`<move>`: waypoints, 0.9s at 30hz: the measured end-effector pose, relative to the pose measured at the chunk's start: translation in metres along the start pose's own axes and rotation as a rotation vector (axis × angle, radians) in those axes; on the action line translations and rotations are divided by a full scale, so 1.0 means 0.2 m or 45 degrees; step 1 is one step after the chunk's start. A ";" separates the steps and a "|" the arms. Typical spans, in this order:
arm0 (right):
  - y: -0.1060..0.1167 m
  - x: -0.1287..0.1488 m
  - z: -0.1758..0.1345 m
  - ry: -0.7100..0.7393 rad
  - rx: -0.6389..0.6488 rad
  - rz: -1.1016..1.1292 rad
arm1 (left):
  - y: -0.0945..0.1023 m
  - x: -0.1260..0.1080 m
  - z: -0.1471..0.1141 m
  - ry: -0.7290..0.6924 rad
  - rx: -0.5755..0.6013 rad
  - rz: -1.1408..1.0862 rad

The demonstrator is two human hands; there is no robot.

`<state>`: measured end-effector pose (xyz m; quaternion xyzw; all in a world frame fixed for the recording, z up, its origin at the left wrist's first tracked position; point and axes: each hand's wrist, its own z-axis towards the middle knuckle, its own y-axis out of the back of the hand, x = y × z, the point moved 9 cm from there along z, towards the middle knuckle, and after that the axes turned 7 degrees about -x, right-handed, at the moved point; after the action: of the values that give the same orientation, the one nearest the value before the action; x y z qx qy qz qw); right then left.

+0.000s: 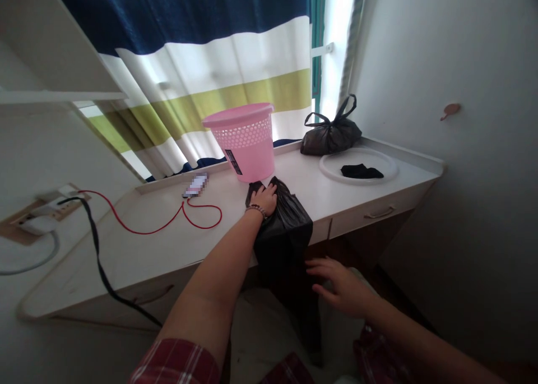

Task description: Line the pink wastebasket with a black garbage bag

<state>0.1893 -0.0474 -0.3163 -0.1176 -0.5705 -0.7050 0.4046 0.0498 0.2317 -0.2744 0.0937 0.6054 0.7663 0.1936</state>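
Note:
A black plastic bag (283, 227) lies over the front edge of the white desk, its lower part hanging down in front. My left hand (264, 199), with a beaded bracelet at the wrist, rests on top of the bag with its fingers laid out across the plastic. Just right of the hanging part, my right hand (336, 283) is in the air below desk height. Its fingers are apart and hold nothing. Behind the bag stands a pink basket (252, 154) with a perforated band under its rim.
At the back right sits a tied black bag (332, 137). A white round lid-like ring (389, 171) lies before it with a black cloth item (361, 171). To the left are a phone (196, 185) on a red cable (143, 232) and a black cord (98, 255).

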 end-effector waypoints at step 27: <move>0.00 -0.13 -0.14 -0.617 0.328 1.354 | 0.03 0.00 -0.03 0.144 0.030 -0.016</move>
<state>0.2154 -0.0614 -0.3417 -0.4943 -0.5903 -0.2840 0.5714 0.0466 0.2245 -0.2698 0.0487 0.6248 0.7621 0.1628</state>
